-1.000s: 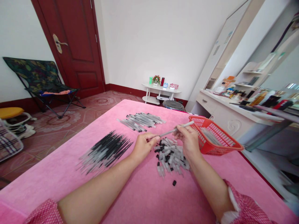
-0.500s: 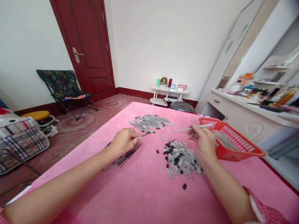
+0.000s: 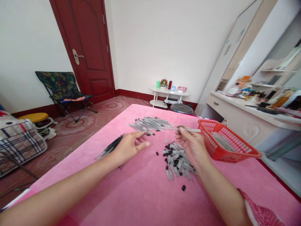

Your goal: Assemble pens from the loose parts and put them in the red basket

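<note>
My right hand pinches a translucent pen barrel, held nearly level above the table. My left hand hovers to its left, thumb and forefinger apart, and I see nothing between them. Just beyond the left fingertips lies a pile of grey pens with dark ends. Thin black pen refills lie by the left wrist, partly hidden by the hand and forearm. Below the right hand is a heap of clear and black pen caps and small parts.
A red plastic basket holding more clear barrels stands at the right on the pink tablecloth. One black cap lies loose near the front. Behind the table are a round stool and a white side table.
The thin black refill is no longer seen in my left hand, whose fingers have parted. My right hand has moved left with the barrel, towards the pen pile.
</note>
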`<state>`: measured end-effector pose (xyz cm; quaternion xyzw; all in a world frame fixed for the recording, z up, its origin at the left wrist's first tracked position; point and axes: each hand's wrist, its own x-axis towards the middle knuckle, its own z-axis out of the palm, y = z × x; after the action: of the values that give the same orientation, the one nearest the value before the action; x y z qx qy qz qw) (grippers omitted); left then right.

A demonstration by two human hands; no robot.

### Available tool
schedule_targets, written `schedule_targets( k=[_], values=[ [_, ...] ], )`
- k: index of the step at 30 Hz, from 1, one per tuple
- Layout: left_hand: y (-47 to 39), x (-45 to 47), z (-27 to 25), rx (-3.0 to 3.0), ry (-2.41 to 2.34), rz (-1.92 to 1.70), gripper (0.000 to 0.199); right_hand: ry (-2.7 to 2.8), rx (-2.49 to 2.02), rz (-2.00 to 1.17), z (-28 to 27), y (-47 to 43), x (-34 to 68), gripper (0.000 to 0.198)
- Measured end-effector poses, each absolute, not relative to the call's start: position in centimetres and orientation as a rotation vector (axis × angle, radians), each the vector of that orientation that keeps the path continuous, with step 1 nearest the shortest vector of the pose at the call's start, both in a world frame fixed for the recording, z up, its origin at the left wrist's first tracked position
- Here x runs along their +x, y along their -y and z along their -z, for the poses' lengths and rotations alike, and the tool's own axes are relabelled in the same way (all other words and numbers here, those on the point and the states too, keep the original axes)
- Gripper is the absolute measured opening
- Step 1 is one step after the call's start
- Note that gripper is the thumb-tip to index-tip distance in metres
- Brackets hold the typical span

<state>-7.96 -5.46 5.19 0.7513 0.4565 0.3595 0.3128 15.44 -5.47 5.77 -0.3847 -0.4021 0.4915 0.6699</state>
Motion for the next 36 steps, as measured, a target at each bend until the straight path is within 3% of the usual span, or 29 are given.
schedule_targets(
  k=[4,9,13,17,23,26,30,36],
  values=[
    [5.0,-0.5,-5.1,1.215,-0.62,-1.11,0.059,0.972,-0.851,-1.134,-5.7,6.1,14.7,0.028],
    [3.1,4.6,-4.0,0.637,-0.42,-1.189,0.034,1.031,-0.893,-1.044,-4.9,5.9,14.9,0.028],
    [0.8,4.0,-3.9,0.498,-0.423,-1.27,0.017,1.209,-0.879,-1.035,-4.3,5.1,15.4,0.046],
    [-0.6,1.8,-3.6,0.641,-0.41,-1.239,0.022,1.23,-0.945,-1.109,-4.1,4.8,15.8,0.034],
    [0.2,1.6,-3.6,1.016,-0.494,-1.076,0.048,1.419,-0.977,-1.408,-4.4,5.7,15.3,0.032],
    [0.7,2.4,-3.7,1.15,-0.587,-1.109,0.054,1.306,-1.018,-1.277,-4.6,5.5,15.5,0.027],
    [1.0,3.5,-2.9,1.432,-0.757,-1.211,0.046,1.005,-0.942,-1.085,-5.0,4.6,16.7,0.026],
    [2.0,4.3,-1.8,1.669,-0.924,-1.414,0.018,0.825,-0.81,-1.104,-4.8,4.3,16.5,0.024]
  ],
)
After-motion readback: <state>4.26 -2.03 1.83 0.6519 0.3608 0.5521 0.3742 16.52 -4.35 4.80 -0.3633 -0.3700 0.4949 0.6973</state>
